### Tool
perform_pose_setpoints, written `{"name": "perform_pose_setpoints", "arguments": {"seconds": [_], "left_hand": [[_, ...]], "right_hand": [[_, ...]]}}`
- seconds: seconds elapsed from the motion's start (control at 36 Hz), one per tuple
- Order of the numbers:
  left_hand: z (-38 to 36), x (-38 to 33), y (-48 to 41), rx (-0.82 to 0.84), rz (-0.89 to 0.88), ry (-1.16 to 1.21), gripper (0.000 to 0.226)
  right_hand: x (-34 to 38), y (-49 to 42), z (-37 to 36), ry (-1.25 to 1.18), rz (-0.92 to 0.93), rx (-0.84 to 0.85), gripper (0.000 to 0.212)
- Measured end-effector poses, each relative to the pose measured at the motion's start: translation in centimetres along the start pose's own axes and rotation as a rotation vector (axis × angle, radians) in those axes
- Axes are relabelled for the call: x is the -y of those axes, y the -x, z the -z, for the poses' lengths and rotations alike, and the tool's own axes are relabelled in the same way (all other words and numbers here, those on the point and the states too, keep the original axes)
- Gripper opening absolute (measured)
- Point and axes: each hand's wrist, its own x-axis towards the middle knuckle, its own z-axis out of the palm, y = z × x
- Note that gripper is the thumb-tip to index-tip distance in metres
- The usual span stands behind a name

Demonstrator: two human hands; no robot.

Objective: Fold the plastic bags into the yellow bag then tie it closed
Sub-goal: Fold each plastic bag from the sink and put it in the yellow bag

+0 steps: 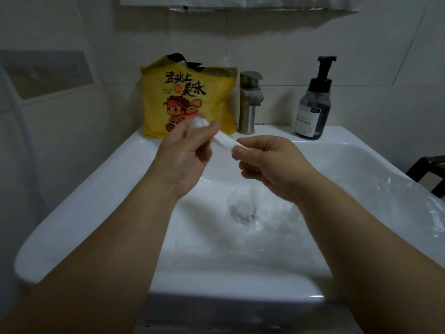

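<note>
Clear plastic bag twisted | pinched: left hand, right hand

Twisted clear bag between hands

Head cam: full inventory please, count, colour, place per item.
sink: one, white, fills the foreground
faucet: one, brushed metal, back ledge centre
yellow bag: one, yellow with black lettering and a cartoon figure, upright on the back ledge, left of the faucet
pump bottle: one, dark with black pump, back ledge right
twisted plastic bag: one, clear-white, held above the basin
loose plastic bags: count unclear, clear, in the basin and over the right rim
left hand: one, pinches the twisted bag's upper end
right hand: one, pinches its lower end
</note>
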Motion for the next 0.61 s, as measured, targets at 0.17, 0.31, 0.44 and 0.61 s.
{"name": "perform_pose_setpoints", "arguments": {"seconds": [0.17,0.31,0.44,0.61], "left_hand": [[-1.2,2.0,0.9,0.175,0.207,-0.381,0.072],[-0.9,0.9,0.6,0.072,0.154,-0.405,0.047],[-0.2,0.3,0.9,0.002,0.098,-0.405,0.040],[0.9,-0.4,0.5,-0.124,-0.026,-0.628,0.037]], "right_hand": [[-1.0,0.4,-2.8,-0.039,0.022,0.096,0.014],[-0.4,0.4,-1.8,-0.075,-0.023,0.112,0.012],[-0.3,0.6,-0.8,-0.043,-0.046,0.107,0.008],[-0.1,0.1,-0.2,0.030,-0.083,0.078,0.006]]}}
